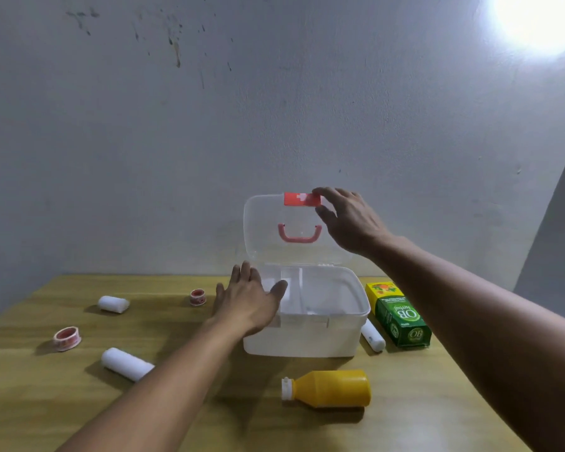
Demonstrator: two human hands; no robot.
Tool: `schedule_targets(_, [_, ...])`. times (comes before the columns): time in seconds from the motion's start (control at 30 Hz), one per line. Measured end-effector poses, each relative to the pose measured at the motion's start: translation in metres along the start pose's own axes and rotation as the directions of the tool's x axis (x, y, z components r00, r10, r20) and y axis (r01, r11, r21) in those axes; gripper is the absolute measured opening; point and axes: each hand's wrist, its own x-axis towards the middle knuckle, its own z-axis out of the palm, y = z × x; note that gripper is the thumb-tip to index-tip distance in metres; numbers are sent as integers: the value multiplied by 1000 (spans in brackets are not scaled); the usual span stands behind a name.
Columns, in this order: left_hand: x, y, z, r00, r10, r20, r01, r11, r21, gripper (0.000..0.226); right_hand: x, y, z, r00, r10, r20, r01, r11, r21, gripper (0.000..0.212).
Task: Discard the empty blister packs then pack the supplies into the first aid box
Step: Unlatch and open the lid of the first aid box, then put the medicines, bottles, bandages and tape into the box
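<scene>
The white first aid box (310, 337) stands mid-table with its clear lid (268, 230) raised upright, a pink handle on it. My right hand (346, 220) pinches the lid's top edge by the red latch (299, 199). My left hand (252, 298) lies flat on the box's left rim, fingers spread. Around the box lie two white bandage rolls (113, 304) (126, 363), two red tape rolls (67, 337) (197, 296), a yellow bottle (331, 388) on its side, a green carton (402, 321) and a small white tube (372, 336). No blister packs are visible.
The wooden table (209, 402) ends at a grey wall close behind the box. A white inner tray (307, 298) sits in the box's top. A bright lamp glares at the upper right.
</scene>
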Motion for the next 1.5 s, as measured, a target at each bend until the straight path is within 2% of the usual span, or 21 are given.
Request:
schedule_targets(0.2, [0, 3, 0, 1000, -17, -8, 18, 1000, 13, 85, 13, 14, 12, 996, 44, 81, -42, 999, -24, 52])
schedule_targets(0.5, [4, 2, 2, 999, -32, -10, 32, 999, 16, 87, 11, 30, 27, 975, 195, 102, -207, 971, 118, 74])
schedule_targets(0.6, [2, 3, 1, 999, -33, 2, 33, 999, 37, 85, 4, 38, 30, 968, 210, 137, -227, 966, 121, 74])
schedule_targets(0.7, [2, 6, -3, 999, 5, -38, 1, 987, 159, 74, -11, 46, 25, 969, 215, 121, -231, 963, 137, 68])
schedule_targets(0.8, [5, 11, -8, 981, 189, -53, -168, 948, 272, 60, -31, 56, 13, 960, 255, 118, -270, 952, 141, 51])
schedule_targets(0.87, [9, 13, -8, 965, 261, 9, -256, 938, 235, 56, -47, 63, 2, 940, 298, 163, -314, 946, 80, 35])
schedule_targets(0.93, [15, 13, -7, 963, 258, 74, -267, 947, 180, 57, -62, 69, -8, 895, 349, 276, -330, 937, -115, 24])
schedule_targets(1.0, [19, 10, -4, 963, 240, 126, -260, 948, 183, 61, -78, 72, -15, 816, 427, 389, -301, 889, -345, 30])
schedule_targets(1.07, [21, 9, -2, 961, 228, 157, -259, 941, 217, 67, -93, 76, -21, 740, 502, 448, -326, 850, -414, 35])
schedule_targets(1.2, [20, 13, 0, 970, 194, 146, -224, 947, 229, 76, -116, 75, -22, 688, 581, 436, -413, 806, -423, 50])
schedule_targets(1.4, [18, 12, -1, 973, 191, 130, -216, 950, 226, 77, -121, 70, -25, 739, 600, 307, -504, 794, -340, 33])
schedule_targets(1.5, [17, 12, 0, 973, 187, 134, -214, 951, 224, 74, -105, 62, -47, 767, 590, 252, -533, 804, -263, 33])
